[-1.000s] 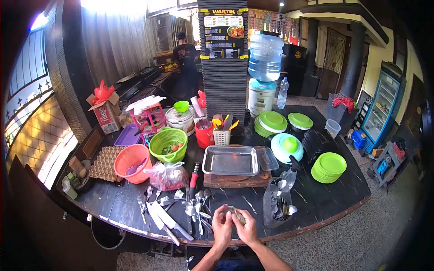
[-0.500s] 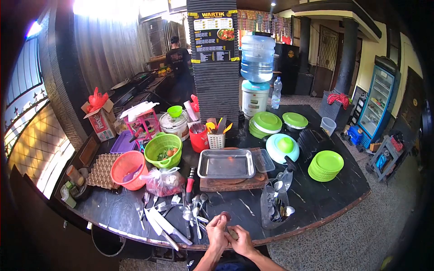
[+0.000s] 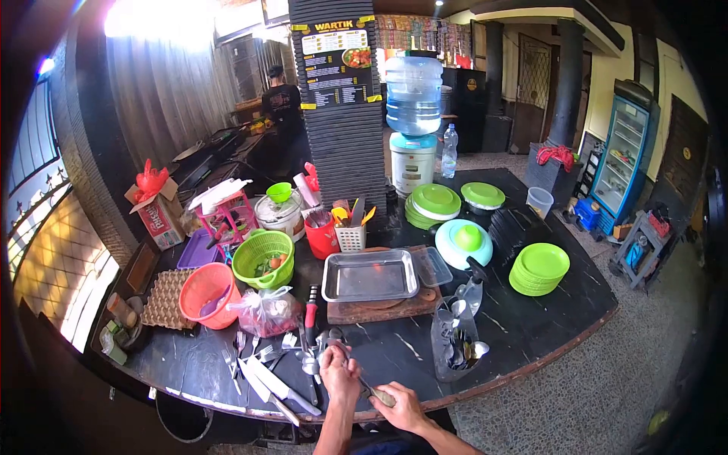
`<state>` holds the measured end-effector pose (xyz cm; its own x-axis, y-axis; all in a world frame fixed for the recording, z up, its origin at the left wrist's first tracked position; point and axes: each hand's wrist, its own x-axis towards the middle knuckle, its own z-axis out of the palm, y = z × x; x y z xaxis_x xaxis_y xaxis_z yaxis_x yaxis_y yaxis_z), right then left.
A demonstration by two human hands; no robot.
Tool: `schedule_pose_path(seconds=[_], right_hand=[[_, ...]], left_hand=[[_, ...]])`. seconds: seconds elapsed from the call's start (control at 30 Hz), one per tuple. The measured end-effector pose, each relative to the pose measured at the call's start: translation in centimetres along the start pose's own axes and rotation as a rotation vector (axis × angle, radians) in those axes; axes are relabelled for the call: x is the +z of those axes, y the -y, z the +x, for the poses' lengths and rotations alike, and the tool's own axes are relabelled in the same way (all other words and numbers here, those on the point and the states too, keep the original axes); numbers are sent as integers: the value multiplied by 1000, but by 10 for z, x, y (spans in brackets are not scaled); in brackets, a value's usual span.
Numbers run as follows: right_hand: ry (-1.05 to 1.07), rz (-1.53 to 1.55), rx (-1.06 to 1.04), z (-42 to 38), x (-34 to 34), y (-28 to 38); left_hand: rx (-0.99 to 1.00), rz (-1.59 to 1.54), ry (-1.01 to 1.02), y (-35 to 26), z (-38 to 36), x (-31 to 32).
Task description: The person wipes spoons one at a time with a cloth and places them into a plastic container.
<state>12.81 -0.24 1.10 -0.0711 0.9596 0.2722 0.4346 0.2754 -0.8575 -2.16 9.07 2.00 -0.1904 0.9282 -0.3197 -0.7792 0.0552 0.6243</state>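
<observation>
My left hand [image 3: 340,377] is closed around the upper part of a long thin utensil [image 3: 365,381], whose dark end shows above my fingers. Pinched in my right hand [image 3: 404,408] is its lower, tan-green end. The utensil's exact kind is hard to make out. Left of my hands lie two large knives [image 3: 273,387] with white blades, beside loose forks [image 3: 267,353] and spoons [image 3: 310,365]. A knife sharpener or similar tool with a red and black handle [image 3: 311,312] lies behind them. To the right, a clear holder [image 3: 441,356] contains several spoons.
A metal tray [image 3: 370,294] rests on a wooden board [image 3: 356,312]. Leftward are a bag of red food [image 3: 267,315], orange basket [image 3: 199,311], green basket [image 3: 250,250] and egg tray [image 3: 163,303]. Green plates [image 3: 542,269] stand right. A person [image 3: 282,102] stands in the background.
My hands have moved apart, the left one leftward and slightly up, exposing the utensil's thin middle between them. The view has shifted slightly.
</observation>
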Motion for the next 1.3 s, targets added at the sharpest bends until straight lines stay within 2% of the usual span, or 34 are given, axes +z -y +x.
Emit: schedule_pose_path(seconds=[0.07,0.1,0.13,0.2,0.23,0.27,0.33,0.4,0.47,0.53,0.6,0.67,0.73,0.77,0.8,0.87,0.93,0.97,1.0,1.03,1.07,1.13,1.2,1.23,1.27,1.3], right_hand=[[61,13,-58,-4,-1,-5],[57,12,-57,-5,-1,-9],[-18,75,-20,-5,-2,-12],[-182,81,47,0,-8,-8],[-267,83,-7,8,-12,-4],[-353,84,-60,17,-16,0],[-389,38,-94,33,-23,5],[-373,-128,-291,51,-28,1],[-405,-221,-338,65,-35,-7],[-487,-186,-293,73,-36,-11],[-553,-129,-288,76,-31,-10],[-619,-73,-285,77,-24,-8],[-520,839,351,67,-15,-6],[-536,985,373,68,-7,-15],[-533,987,373,64,-5,-17],[-376,775,333,57,-6,-21],[-320,717,310,52,-9,-22],[-286,531,180,49,-11,-22],[-247,346,50,46,-15,-18],[-182,249,39,44,-24,-11],[-176,249,41,41,-25,-11],[-116,175,-124,36,-28,-12],[-125,177,-88,33,-21,-31],[-214,142,-45,32,-15,-42],[-304,107,-1,31,-10,-52],[-304,49,46,28,-9,-60]], left_hand=[[139,-18,8,1,18,-14],[189,31,-32,-12,16,-1],[221,14,-13,-20,22,-2],[200,63,47,-26,30,-7],[156,96,27,-23,23,-3],[148,230,123,-14,19,-8],[11,413,187,-8,-19,24],[-118,586,310,15,-41,31],[-194,403,408,29,-55,29],[-209,438,454,24,-58,31],[-180,502,389,18,-60,35],[-191,520,412,16,-58,33],[-166,572,389,16,-60,32],[-165,572,386,19,-59,29],[-116,577,368,23,-58,25],[-63,579,346,29,-53,18],[104,755,268,35,-48,12],[182,725,258,43,-38,3],[177,704,226,37,-39,8],[228,714,187,32,-38,14],[277,727,149,29,-37,19],[356,756,110,27,-22,20],[367,749,172,20,-13,27],[737,1009,166,19,-9,35],[731,1011,166,18,-8,44],[582,897,207,20,-7,54]])
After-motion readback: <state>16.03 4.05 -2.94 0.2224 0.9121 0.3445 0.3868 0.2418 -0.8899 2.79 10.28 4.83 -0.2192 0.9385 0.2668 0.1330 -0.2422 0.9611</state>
